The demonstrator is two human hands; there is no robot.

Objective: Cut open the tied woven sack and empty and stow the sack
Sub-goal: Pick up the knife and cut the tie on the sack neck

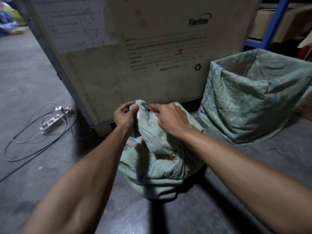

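A printed crate (152,48), power strips (55,118) with cables, blue shelving (270,22).

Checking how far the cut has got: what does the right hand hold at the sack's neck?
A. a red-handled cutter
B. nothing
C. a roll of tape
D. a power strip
A: the right hand grips a red-handled cutter, blade at the tied sack neck, which the left hand pinches.
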